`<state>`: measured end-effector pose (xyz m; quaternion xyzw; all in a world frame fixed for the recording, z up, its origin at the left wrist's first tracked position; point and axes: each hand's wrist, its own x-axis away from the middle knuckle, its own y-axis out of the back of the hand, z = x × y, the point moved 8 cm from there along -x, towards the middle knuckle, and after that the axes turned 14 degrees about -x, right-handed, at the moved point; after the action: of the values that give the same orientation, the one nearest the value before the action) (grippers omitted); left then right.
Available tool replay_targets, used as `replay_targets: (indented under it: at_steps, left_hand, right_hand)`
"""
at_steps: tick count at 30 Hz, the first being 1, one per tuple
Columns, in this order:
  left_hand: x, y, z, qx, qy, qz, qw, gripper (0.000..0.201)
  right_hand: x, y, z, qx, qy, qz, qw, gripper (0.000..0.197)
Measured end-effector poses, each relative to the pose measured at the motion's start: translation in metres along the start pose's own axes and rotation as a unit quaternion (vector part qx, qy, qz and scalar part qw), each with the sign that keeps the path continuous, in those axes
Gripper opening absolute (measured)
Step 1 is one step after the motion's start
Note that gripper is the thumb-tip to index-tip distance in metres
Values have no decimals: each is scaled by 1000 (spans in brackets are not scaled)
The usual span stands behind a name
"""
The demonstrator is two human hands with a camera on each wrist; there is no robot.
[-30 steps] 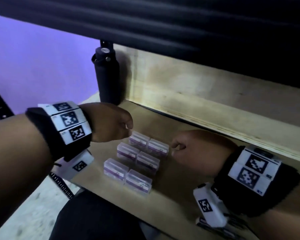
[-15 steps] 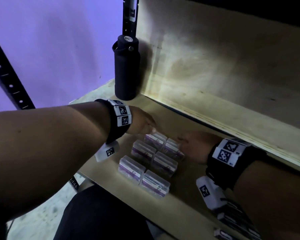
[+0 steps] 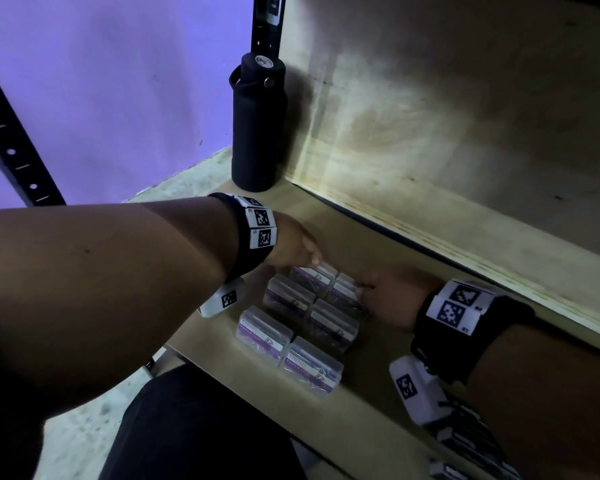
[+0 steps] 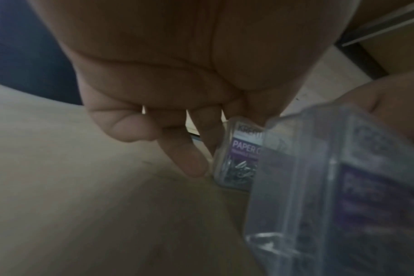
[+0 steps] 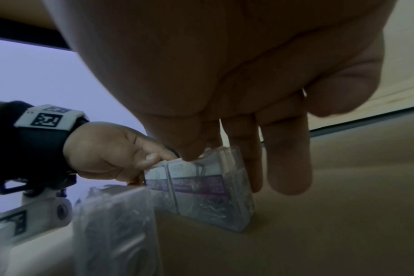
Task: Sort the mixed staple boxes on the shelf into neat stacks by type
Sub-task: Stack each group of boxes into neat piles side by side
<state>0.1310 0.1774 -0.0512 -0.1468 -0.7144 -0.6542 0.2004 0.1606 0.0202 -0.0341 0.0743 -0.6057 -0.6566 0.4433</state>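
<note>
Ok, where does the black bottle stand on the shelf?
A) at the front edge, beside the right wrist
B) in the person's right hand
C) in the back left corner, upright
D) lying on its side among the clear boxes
C: the black bottle stands upright in the shelf's back left corner, behind the grid of clear boxes and apart from them.

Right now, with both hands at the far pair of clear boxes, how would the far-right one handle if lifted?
The far-right clear box looks like rigid plastic, so probably stiff. Loose metal clips inside may shift and rattle. Its smooth walls could slip from the right hand.
</note>
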Motion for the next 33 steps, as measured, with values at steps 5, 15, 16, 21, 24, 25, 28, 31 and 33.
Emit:
replay_targets:
  at_steps: [5, 15, 16, 21, 24, 25, 28, 31, 33]
  left_hand:
    - [4, 1, -1, 16, -2, 3, 1000, 20]
    - [20, -14, 5, 94, -4, 28, 995, 22]
    - [22, -15, 5, 107, -1, 27, 994, 16]
    - [36, -19, 4, 139, 23, 27, 990, 16]
    - [39, -25, 3, 197, 39, 22, 979, 20]
    - [41, -26, 2, 211, 41, 25, 976, 20]
    - [47, -28, 4, 186, 30, 35, 982, 21]
    - [52, -32, 5, 188, 19, 49, 981, 24]
    - [57, -34, 2, 155, 11, 65, 986, 26]
  right_hand:
    - [1, -2, 3, -8, 11, 0, 1000, 35]
    - [11, -11, 18, -44, 33, 9, 998, 34]
    - [13, -12, 20, -39, 35, 11, 999, 34]
    - [20, -16, 25, -34, 39, 11, 999, 34]
    - [24, -22, 27, -51, 39, 17, 998, 35]
    - [25, -23, 27, -52, 40, 18, 998, 35]
    - [31, -25, 30, -59, 43, 12, 997, 34]
    - [37, -27, 33, -41, 44, 19, 998, 35]
    - [40, -29, 36, -37, 46, 26, 998, 34]
